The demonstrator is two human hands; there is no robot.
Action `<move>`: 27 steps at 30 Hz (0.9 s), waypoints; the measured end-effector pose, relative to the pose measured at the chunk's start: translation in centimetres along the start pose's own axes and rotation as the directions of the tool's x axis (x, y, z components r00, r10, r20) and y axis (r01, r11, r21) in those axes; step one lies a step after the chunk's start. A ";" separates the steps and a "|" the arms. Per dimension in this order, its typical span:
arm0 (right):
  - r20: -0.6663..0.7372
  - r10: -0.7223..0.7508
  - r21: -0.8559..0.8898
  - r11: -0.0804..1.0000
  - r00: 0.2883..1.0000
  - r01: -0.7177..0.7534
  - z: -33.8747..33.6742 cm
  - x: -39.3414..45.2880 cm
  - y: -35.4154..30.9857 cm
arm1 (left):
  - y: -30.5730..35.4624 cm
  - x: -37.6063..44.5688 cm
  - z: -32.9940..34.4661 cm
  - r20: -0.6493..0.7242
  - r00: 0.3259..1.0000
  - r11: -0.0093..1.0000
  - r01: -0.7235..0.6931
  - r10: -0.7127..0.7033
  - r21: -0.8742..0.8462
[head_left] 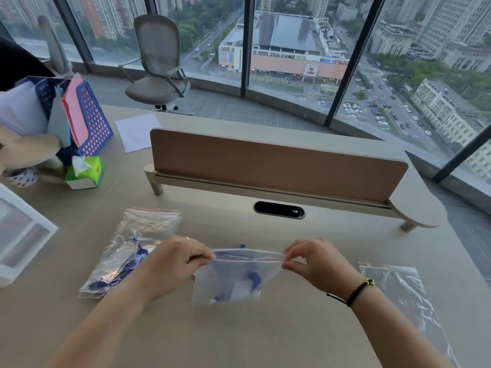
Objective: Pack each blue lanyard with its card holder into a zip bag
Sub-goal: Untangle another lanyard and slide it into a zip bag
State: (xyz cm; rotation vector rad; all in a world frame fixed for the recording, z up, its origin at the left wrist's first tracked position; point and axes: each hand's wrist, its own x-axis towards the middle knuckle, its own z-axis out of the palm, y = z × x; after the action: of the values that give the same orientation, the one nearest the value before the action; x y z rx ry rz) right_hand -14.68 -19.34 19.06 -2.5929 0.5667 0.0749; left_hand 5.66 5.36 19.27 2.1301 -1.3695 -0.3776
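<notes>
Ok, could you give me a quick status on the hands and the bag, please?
Left hand and right hand pinch the zip bag at its top corners. Blue lanyard inside, seal looks partly open. Nothing blocking.

bare forearms, ring (187,238), black cord bracelet (356,292)

I see my left grip (172,264) and right grip (308,261) pinching the zip bag's (236,277) top corners; a packed bag (127,251) lies at nine o'clock, an empty bag (403,293) at three.
</notes>
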 end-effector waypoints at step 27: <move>0.059 -0.074 0.714 0.700 0.996 0.010 7.3 8.0 -19.4 | -13.5 -11.5 -11.7 -0.348 0.739 0.759 0.326 -0.576 -0.564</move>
State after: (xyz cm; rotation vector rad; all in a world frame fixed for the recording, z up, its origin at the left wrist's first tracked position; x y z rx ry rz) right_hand 0.85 -3.50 20.02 -1.8183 0.3939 -0.0492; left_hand 16.67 23.56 19.65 1.9292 -0.3641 -0.2726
